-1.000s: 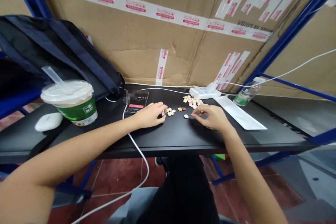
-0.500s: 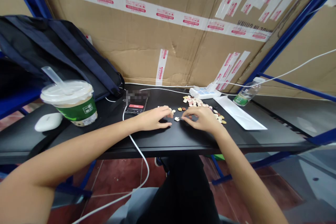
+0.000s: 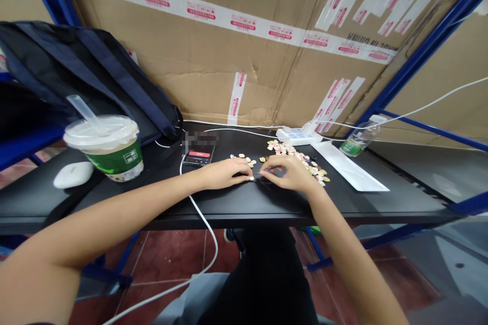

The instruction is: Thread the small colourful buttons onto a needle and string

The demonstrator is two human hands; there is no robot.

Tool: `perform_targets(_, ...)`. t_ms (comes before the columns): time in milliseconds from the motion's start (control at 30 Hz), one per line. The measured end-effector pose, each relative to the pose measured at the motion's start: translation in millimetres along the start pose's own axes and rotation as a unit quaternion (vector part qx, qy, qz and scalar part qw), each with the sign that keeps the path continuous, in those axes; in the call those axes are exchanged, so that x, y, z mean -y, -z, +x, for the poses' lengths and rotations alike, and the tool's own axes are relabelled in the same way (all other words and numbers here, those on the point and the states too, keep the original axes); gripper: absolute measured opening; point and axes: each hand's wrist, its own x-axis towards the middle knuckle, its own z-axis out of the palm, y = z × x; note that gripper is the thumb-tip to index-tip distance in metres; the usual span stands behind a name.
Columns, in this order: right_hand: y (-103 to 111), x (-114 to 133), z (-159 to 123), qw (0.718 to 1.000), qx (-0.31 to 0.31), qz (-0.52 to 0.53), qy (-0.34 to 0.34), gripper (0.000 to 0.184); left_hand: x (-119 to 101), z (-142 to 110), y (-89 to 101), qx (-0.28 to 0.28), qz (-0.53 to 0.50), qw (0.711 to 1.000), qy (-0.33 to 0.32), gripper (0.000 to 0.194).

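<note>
My left hand (image 3: 224,172) rests on the black desk (image 3: 244,203) with its fingers curled, the fingertips pinched on a small pale button (image 3: 251,178). My right hand (image 3: 292,173) sits just to the right of it, its fingers pinched on a thin needle-like thing (image 3: 265,170) that points at the left fingertips. The two hands almost touch. A loose heap of small pale, pink and brown buttons (image 3: 292,152) lies behind the right hand. A short row of buttons (image 3: 242,157) lies behind the left hand.
A phone (image 3: 198,155) on a white cable lies behind the left hand. A lidded cup with a straw (image 3: 109,150) and a white mouse (image 3: 72,174) stand at left under a dark backpack (image 3: 95,76). A power strip (image 3: 299,135), a bottle (image 3: 358,139) and a white sheet (image 3: 351,166) lie at right.
My right hand has moved left from the button heap to meet the left hand, uncovering buttons on its right. My left hand slid slightly right and nearer to me.
</note>
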Motion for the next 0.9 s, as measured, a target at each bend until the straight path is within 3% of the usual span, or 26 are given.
perform_targets(233,-0.7,1.6,0.2,1.000,-0.010,0.009,0.002,0.013,0.1,0.8,0.2,-0.003,0.031,0.998,0.051,0.026)
perform_targets(467,-3.2,2.6,2.1,1.000,-0.007,-0.010,0.003,0.014,0.2,-0.3,-0.8,-0.071,0.075,0.990,0.098,0.025)
perform_targets(900,-9.4,3.4,6.5,1.000,-0.006,-0.008,0.018,0.014,-3.1,-0.5,-2.8,-0.035,0.038,0.995,0.080,0.015)
